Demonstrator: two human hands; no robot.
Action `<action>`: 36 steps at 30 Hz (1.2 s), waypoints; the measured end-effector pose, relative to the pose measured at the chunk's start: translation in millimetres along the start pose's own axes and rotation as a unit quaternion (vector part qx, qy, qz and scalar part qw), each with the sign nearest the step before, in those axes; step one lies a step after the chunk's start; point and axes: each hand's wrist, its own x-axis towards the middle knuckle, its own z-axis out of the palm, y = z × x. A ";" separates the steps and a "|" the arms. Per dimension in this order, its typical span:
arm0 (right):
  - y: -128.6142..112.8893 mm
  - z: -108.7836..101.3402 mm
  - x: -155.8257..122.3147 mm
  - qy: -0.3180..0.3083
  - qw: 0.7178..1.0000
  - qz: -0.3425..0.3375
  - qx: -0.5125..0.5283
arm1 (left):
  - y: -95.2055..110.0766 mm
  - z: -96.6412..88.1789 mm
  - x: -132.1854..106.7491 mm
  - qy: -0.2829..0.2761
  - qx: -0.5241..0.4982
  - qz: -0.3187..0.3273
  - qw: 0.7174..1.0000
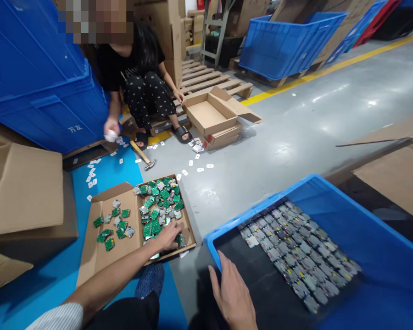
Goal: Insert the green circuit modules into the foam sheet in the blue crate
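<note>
My left hand [170, 234] reaches into a flat cardboard tray [99, 254] on the floor, fingers curled down on a heap of small green circuit boards [160, 204]; whether it grips one is hidden. More green boards [112, 227] lie scattered on the tray's left flap. My right hand [232, 295] rests open, fingers spread, on the near rim of a blue plastic crate [368, 229]. Rows of grey boards [296, 252] line that crate's black bottom.
A person in black squats at the back left on a pallet, one hand [110, 128] holding something white. A hammer [142, 156] and white labels [192, 162] lie on the floor. An open carton [211, 117] stands behind, large blue crates [37, 82] and cardboard boxes [24, 192] stand left.
</note>
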 end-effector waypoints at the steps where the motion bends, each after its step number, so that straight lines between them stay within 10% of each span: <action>1: -0.3 -0.9 -0.2 -0.003 1.000 0.004 0.015 | 0.2 -3.0 0.1 0.005 -0.034 -0.003 0.999; 8: -13.1 -29.8 11.5 0.035 0.938 0.148 0.311 | 33.4 -57.3 -14.2 0.017 -0.255 0.028 0.966; 13: -34.7 -61.5 36.3 0.017 0.726 0.253 0.639 | 136.9 -103.7 -43.8 0.014 -0.218 0.229 0.949; 16: -29.7 -66.2 43.7 0.048 0.601 0.329 0.727 | 196.1 -91.4 -43.3 -0.049 -0.148 0.331 0.931; 19: 2.1 -57.3 35.9 0.105 0.545 0.399 0.730 | 223.9 -60.1 -26.6 -0.082 -0.084 0.388 0.914; 21: 34.6 -47.3 20.7 0.130 0.568 0.436 0.685 | 227.9 -39.8 -13.2 -0.093 -0.021 0.388 0.917; 28: 127.7 -19.0 -34.1 -0.013 0.825 0.475 0.304 | 215.5 -9.8 3.7 -0.148 0.199 0.290 0.924; 34: 146.0 -8.5 -25.7 -0.099 0.803 0.527 0.259 | 212.3 -9.5 -0.1 -0.114 0.216 0.295 0.924; 36: 151.2 -7.0 -22.7 -0.072 0.836 0.502 0.212 | 211.5 -9.4 0.2 -0.109 0.215 0.302 0.922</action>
